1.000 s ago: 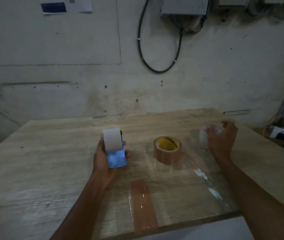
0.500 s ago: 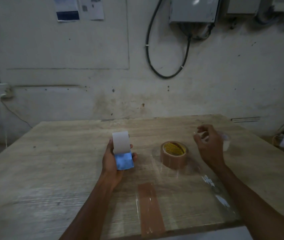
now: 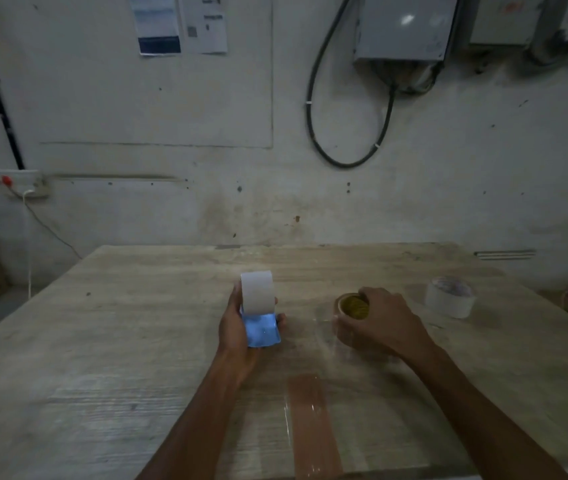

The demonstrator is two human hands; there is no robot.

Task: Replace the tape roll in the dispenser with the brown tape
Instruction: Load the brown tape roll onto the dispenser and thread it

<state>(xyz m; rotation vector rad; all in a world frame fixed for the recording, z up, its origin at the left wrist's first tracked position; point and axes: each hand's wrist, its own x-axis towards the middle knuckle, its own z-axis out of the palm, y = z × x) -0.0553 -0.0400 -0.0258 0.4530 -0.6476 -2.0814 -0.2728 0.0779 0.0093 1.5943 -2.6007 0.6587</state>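
My left hand [image 3: 235,327] grips the tape dispenser [image 3: 258,308] upright over the middle of the wooden table [image 3: 102,341]; the dispenser shows a white curved top and a blue lower part. The brown tape roll [image 3: 351,306], with a yellow inner core, stands on the table to the right of it. My right hand [image 3: 374,322] is wrapped over that roll, fingers closed around its side, covering most of it. A clear tape roll [image 3: 450,296] lies on the table further right, apart from both hands.
A strip of brown tape [image 3: 312,431] is stuck flat on the table near its front edge, with glossy clear tape beside it. The wall behind carries a looping black cable [image 3: 344,133] and a grey box. A cardboard box sits at far left.
My right hand has left the clear roll on the table at the right and moved left onto the brown roll, closing around it. My left hand still holds the dispenser.
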